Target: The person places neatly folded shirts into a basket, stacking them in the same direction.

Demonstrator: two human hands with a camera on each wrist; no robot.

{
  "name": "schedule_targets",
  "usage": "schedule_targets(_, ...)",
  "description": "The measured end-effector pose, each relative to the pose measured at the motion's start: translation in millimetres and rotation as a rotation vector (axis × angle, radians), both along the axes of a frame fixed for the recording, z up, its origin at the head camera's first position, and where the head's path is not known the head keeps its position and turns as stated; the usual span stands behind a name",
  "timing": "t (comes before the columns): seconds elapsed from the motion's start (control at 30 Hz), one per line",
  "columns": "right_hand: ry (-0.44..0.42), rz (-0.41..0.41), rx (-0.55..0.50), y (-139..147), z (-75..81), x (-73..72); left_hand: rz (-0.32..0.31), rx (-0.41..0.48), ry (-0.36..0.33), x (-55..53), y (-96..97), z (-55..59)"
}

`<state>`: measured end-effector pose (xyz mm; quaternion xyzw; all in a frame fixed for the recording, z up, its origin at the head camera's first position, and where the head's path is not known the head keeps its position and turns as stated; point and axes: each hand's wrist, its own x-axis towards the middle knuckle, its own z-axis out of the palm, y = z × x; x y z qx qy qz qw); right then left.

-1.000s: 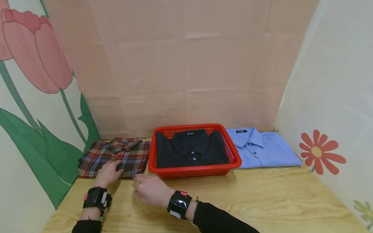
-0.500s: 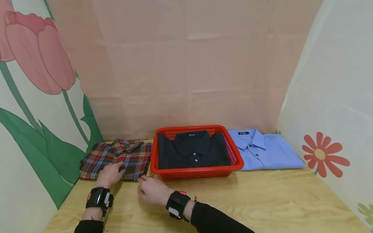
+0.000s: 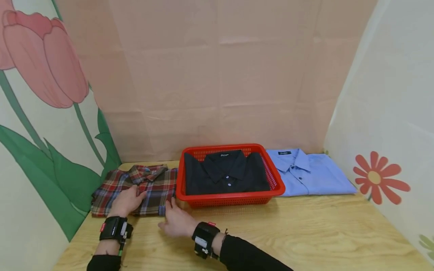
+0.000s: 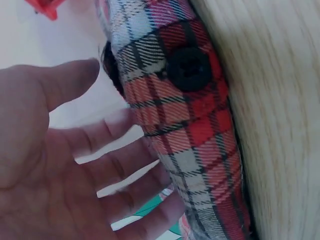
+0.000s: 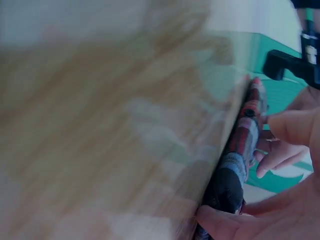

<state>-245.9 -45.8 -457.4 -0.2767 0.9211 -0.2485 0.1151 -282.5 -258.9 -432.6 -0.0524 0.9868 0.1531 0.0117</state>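
A folded plaid shirt (image 3: 154, 195) in red, grey and brown lies flat at the table's left, its collar toward the back wall. On its front part rests my left hand (image 3: 124, 202); the left wrist view shows its fingers spread and fairly straight over the cloth, beside the shirt's edge with a dark button (image 4: 189, 69). At the shirt's front right corner is my right hand (image 3: 179, 221), fingertips right at the edge and thumb apart. In the right wrist view, a fingertip overlaps the end of the shirt (image 5: 240, 145).
A red basket (image 3: 234, 197) with a folded black shirt (image 3: 220, 184) in it stands just right of the plaid shirt. Farther right lies a folded light blue shirt (image 3: 322, 175). Walls close off the back and both sides of the wooden table (image 3: 305, 233).
The plaid shirt has slid a little toward me, its front edge now nearer. My right hand's fingers have opened out and reached its corner; the left hand stays on the shirt.
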Motion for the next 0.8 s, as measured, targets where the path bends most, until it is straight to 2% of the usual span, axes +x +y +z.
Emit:
schedule_targets(0.07, -0.058, -0.031, -0.083, -1, 2.5, -0.6, 0.022, 0.031, 0.031, 0.0, -3.4, -0.5)
schedule_targets(0.13, -0.082, -0.061, -0.141, -2, 5.0, 0.7, 0.05, 0.039, 0.044, -0.3, -7.4, -1.1)
schedule_targets(0.37, -0.139, -0.124, -0.219, -7, 7.1, 3.4, 0.138, 0.055, -0.019, 3.8, -26.5, 1.1)
schedule_targets(0.53, -0.192, -0.191, -0.293, -11, 8.4, -0.3, 0.22, 0.119, -0.01, 6.9, -41.7, -6.4)
schedule_targets(0.67, -0.19, -0.219, -0.334, -14, 9.4, -1.8, 0.298, 0.196, -0.012, 7.2, -51.1, -12.6)
schedule_targets(0.8, -0.179, -0.263, -0.353, -17, 9.4, -2.2, 0.313, 0.233, -0.045, 5.5, -57.0, -14.4)
